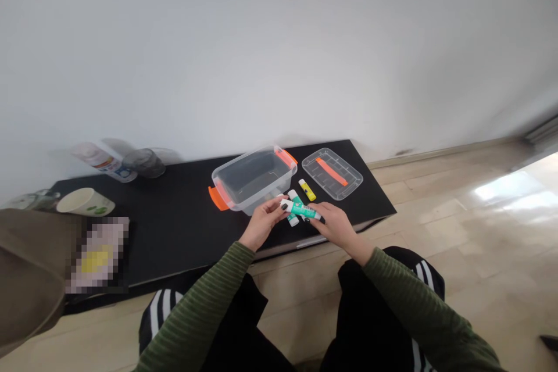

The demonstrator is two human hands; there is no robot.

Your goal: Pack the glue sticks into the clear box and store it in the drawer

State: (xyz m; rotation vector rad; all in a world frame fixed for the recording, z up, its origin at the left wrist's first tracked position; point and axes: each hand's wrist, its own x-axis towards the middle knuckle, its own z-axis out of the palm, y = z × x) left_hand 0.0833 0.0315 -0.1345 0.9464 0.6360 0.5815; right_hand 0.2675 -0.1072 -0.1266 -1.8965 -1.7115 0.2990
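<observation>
Over the table's front edge, a green-and-white glue stick (303, 210) lies between my two hands. My left hand (263, 222) has its fingers pinched at the white end, and my right hand (335, 225) is closed around the other end. Just behind and below it, more green-and-white glue sticks (293, 219) rest on the tabletop, partly hidden. A yellow glue stick (307, 190) lies apart from them, farther back. Behind my left hand stands a clear plastic box (244, 207) with orange latches, its top uncovered. Its clear lid (352, 178) with an orange handle lies flat to the right.
The black table (183, 226) runs along a white wall (279, 46). Toward its left stand a spray can (104, 163), a dark glass (146, 164) and a paper cup (85, 202). A brown shape (30, 279) and a blurred pinkish patch (115, 238) fill the left edge.
</observation>
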